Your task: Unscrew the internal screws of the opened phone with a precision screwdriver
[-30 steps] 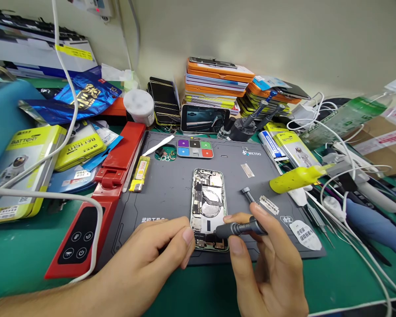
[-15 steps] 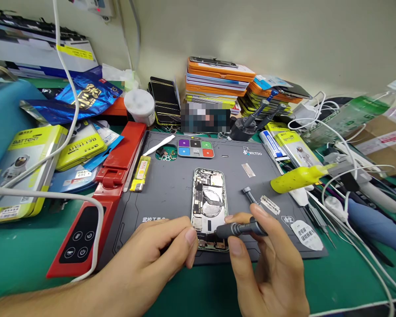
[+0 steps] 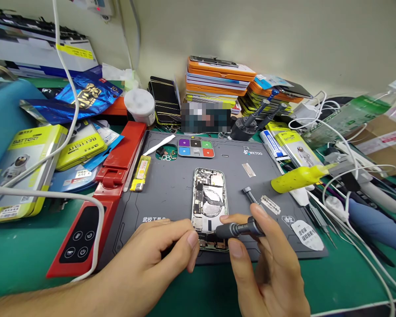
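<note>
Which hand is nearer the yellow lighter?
Left. The left hand lies below the yellow lighter, near the mat's left half; the right hand, holding the screwdriver, is farther right.

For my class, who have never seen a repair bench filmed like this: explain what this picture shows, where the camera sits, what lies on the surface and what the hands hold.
There is no machine here, only a person's two bare hands. The single picture comes from a camera worn on the person's head, looking forward and down. On a dark grey rubber work mat lies an opened smartphone with its inner parts showing. The right hand holds a slim dark grey screwdriver, its tip at the phone's lower end. The left hand rests at the phone's lower left edge, fingers pinched; whether it holds anything cannot be told. Around the mat lie a long red device with buttons, a yellow lighter, yellow battery boxes, a stack of orange and white flat boxes and white cables.
</note>
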The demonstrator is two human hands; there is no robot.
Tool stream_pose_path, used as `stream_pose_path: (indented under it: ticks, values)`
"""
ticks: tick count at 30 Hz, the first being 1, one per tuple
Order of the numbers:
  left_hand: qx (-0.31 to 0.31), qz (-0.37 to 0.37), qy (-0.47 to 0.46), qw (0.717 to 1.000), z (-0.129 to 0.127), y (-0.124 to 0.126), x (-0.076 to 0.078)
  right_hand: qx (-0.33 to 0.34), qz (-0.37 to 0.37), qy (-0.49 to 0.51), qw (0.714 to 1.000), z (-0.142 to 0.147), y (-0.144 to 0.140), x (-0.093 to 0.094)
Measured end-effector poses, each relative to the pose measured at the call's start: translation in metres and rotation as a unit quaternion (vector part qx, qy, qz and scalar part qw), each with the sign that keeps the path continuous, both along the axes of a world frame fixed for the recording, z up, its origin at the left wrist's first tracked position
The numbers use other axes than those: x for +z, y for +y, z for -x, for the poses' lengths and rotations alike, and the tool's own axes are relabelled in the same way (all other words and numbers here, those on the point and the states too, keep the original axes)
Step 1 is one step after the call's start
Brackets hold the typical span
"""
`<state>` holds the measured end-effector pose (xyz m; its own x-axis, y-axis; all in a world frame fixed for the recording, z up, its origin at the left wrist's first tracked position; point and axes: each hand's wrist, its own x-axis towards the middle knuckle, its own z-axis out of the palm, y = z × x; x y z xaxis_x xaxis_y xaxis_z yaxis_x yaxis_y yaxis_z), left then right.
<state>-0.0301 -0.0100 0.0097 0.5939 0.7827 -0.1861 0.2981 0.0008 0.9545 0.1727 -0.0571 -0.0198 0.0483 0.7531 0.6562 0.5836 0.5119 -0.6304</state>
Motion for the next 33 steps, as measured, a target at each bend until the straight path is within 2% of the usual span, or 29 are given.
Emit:
stream_pose_path:
  ticks: [27, 33]
  values:
    - [-0.01, -0.006, 0.003, 1.0, -0.0002, 0.0006, -0.0036, 0.005, 0.021, 0.009, 1.0, -0.0003, -0.0002, 0.004]
    - [-0.011, -0.003, 0.01, 1.0, 0.0002, 0.0004, -0.0001, 0.003, 0.024, 0.008, 1.0, -0.0007, -0.0004, 0.0036]
